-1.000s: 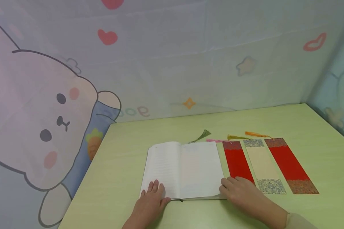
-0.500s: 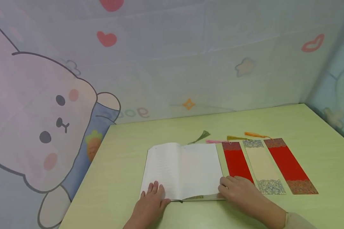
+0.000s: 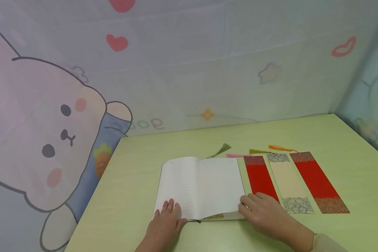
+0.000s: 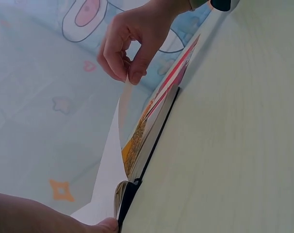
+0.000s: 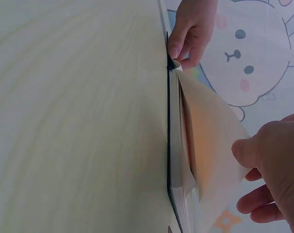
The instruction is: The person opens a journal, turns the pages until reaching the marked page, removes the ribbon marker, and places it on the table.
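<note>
An open book lies on the table. My left hand rests on the lower part of its left page, fingers straight, thumb at the bottom edge near the spine. With thumb and fingers my right hand pinches the lower right corner of the right page. That page bows up, most plainly in the left wrist view. Under it shows a patterned bookmark end, mostly hidden, and a dark green tassel sticks out beyond the book's top edge.
Right of the book lie a red bookmark with a pink tassel, a cream bookmark with an olive tassel, and another red bookmark with an orange tassel. A printed cloth hangs behind the table.
The right hand has raised the right page's lower corner slightly and shifted a little left, so the patterned strip beneath shows at the bottom edge. The left hand has stayed in place.
</note>
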Motion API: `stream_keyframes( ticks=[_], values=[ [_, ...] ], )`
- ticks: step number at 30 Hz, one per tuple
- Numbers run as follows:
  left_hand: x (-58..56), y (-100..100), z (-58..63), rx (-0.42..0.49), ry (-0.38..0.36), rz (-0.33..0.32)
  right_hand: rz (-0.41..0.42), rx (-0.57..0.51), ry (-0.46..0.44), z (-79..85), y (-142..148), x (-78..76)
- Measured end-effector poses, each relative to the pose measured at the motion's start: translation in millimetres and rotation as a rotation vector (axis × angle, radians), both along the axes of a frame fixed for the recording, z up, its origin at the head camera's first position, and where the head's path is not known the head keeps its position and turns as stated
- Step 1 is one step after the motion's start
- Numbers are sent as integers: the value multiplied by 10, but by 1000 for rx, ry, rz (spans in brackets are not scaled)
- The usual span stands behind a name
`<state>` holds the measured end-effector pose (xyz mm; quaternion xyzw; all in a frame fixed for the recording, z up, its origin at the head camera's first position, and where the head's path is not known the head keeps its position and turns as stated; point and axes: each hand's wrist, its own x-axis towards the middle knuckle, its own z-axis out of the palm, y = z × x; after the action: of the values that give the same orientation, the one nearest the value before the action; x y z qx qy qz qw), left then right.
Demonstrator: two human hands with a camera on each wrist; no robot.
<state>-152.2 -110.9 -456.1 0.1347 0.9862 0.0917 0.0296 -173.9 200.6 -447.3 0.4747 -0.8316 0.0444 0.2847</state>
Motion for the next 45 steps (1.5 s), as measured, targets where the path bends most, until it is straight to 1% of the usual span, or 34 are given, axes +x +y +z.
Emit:
stream_keyframes(
  ticks=[4,10,15,22,26,29,32,34,37,42,45],
  values=[
    [-3,-6,15,-8,10,-9,9,-2,37,2,4,-1],
    [-1,-12,19,-13,0,-4,64,-64,108,-12,-6,-16],
    [-7,-19,18,-13,2,-14,71,-80,115,-4,-28,-8],
    [-7,-34,50,-45,36,-44,87,-101,151,6,-53,-20],
    [-6,-47,56,-37,61,-49,98,-114,178,7,-63,-28],
    [0,-61,47,-46,135,-61,109,-135,196,0,-78,-39],
    [1,-77,47,-63,253,-82,109,-148,198,0,-95,-49],
    [4,-84,59,-64,327,-95,99,-145,182,4,-104,-49],
    [10,-82,86,-65,408,-109,96,-150,180,13,-122,-49],
    [11,-33,138,-68,493,-111,105,-172,196,25,-151,-59],
    [7,20,165,-62,524,-132,111,-184,189,29,-166,-65]
  ],
)
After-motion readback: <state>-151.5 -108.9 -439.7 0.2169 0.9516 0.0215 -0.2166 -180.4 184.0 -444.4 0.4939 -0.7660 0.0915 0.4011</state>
